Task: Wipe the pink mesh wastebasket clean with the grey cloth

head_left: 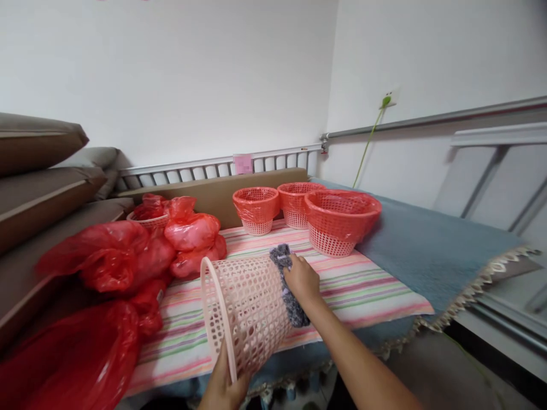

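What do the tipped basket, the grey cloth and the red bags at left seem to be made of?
Basket: probably moulded plastic, smooth with a low sheen; it has regular holes. Grey cloth: soft, matt textile, perhaps microfibre, from its tufted surface. Red bags: likely thin plastic film, glossy, crinkled and partly see-through.

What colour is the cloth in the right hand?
Mottled grey; the cloth shows in the head view.

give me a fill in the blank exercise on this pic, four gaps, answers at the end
The left hand grips the tipped basket by its ____.
The right hand holds a cloth coloured ____.
The mat is patterned with ____.
Right of the red bags stand ____ upright baskets.

Missing words: rim; grey; stripes; three.
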The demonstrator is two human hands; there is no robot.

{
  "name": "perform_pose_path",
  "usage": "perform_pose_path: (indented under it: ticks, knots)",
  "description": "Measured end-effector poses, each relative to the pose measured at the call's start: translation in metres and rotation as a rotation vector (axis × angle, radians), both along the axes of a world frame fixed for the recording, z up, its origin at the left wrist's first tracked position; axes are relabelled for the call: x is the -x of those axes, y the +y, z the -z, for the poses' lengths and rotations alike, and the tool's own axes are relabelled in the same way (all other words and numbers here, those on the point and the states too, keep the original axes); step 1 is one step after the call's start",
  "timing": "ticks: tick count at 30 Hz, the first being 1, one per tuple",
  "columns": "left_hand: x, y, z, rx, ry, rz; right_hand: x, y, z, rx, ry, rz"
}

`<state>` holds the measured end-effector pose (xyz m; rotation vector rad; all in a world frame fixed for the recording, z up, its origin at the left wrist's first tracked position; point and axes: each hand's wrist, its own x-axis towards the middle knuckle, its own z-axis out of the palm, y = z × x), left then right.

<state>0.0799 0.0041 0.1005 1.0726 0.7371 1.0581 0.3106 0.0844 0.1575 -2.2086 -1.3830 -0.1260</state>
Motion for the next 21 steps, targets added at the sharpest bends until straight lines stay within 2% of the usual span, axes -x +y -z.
perform_pose_path:
  ticks: [3,5,7,10,16,18,21]
  knots:
    - [-0.003,0.011,-0.026,0.048,-0.051,-0.089,0.006,-0.004,0.002,-0.021,-0.002,-0.019]
    - [-0.004,0.018,-0.043,0.063,-0.072,-0.102,0.011,-0.006,0.001,-0.047,0.005,-0.021]
    - [-0.006,0.019,-0.053,0.086,-0.109,-0.081,0.014,-0.008,-0.001,-0.078,0.020,-0.029]
    - [-0.007,0.015,-0.053,0.121,-0.131,-0.059,0.012,-0.009,-0.001,-0.090,0.049,-0.057]
    - [-0.009,0.008,-0.043,0.138,-0.112,-0.077,0.012,0.001,-0.008,0.003,0.137,-0.070]
    - [-0.010,0.008,-0.043,0.127,-0.096,-0.090,0.030,-0.001,-0.017,0.019,0.188,-0.128]
    - [-0.010,0.010,-0.040,0.098,-0.029,-0.130,0.082,-0.015,-0.033,-0.050,0.244,-0.342]
